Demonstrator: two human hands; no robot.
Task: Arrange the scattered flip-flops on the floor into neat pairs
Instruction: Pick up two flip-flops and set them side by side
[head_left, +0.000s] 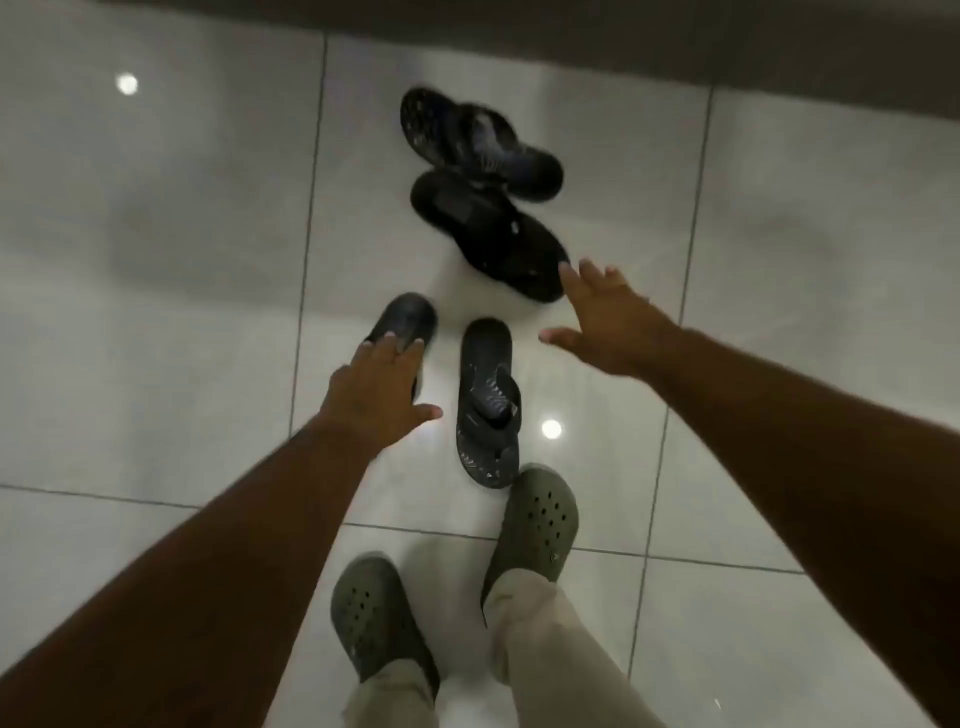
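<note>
Several dark flip-flops lie on the glossy white tile floor (156, 260). The farthest flip-flop (478, 140) lies slanted and partly over a black flip-flop (488, 236) just nearer. A patterned flip-flop (488, 402) lies lengthwise in the middle, toe strap up. Left of it a fourth flip-flop (408, 319) is half hidden under my left hand (376, 392), whose spread fingers rest on or just above it. My right hand (608, 317) hovers open, fingers apart, beside the heel end of the black flip-flop, holding nothing.
My own feet in olive green clogs stand close below: the right clog (540, 519) nearly touches the patterned flip-flop, the left clog (371, 613) is nearer. A dark wall base (571, 36) runs along the top. Bare tiles extend left and right.
</note>
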